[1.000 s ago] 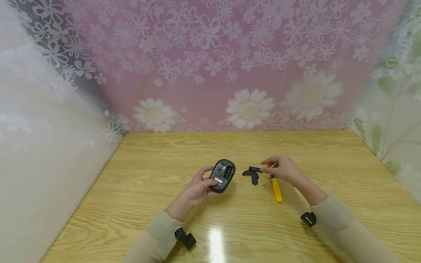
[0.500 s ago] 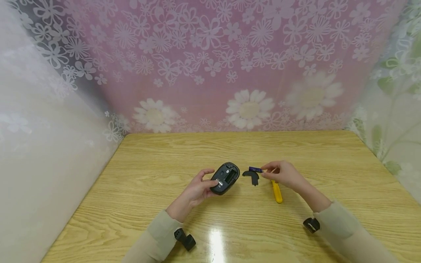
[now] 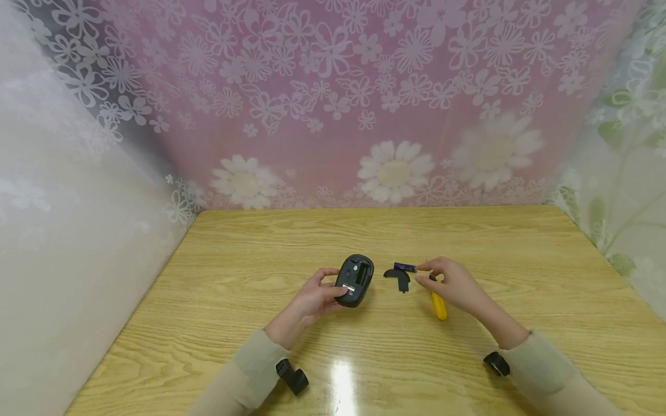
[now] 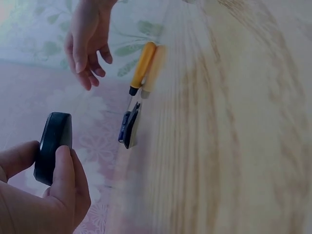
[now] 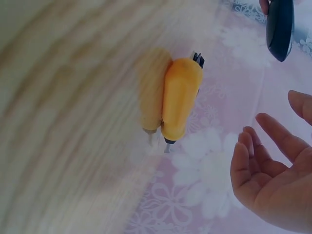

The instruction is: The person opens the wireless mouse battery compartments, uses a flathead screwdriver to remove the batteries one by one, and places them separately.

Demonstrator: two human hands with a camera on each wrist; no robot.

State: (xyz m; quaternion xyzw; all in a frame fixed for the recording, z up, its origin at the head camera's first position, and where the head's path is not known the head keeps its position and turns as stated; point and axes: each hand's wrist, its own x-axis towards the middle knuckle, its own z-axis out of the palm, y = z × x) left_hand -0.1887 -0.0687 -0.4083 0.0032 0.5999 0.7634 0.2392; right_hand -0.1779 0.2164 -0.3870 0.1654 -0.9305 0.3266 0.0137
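Observation:
A black computer mouse [image 3: 359, 276] is gripped in my left hand [image 3: 312, 300], underside up, with its long battery slot showing no battery. My left thumb lies over the label end. Held off the table, the mouse [image 4: 52, 146] shows edge-on in the left wrist view. My right hand [image 3: 454, 284] hovers with nothing in it, its fingers [image 5: 278, 139] loosely bent and apart. Left of its fingertips lies a dark purple battery [image 3: 404, 267] on the table. The T-shaped black battery cover [image 3: 402, 278] is just in front of the battery.
A screwdriver with a yellow handle [image 3: 439, 306] lies under my right hand, its tip pointing away. The wooden table [image 3: 250, 248] ends at a pink flowered curtain [image 3: 312, 115]. Black wrist cameras [image 3: 292, 377] sit at both cuffs.
My right hand has drawn back slightly to the right and toward me, away from the battery. The mouse swung a little right and then back. Battery, cover and screwdriver have stayed in place.

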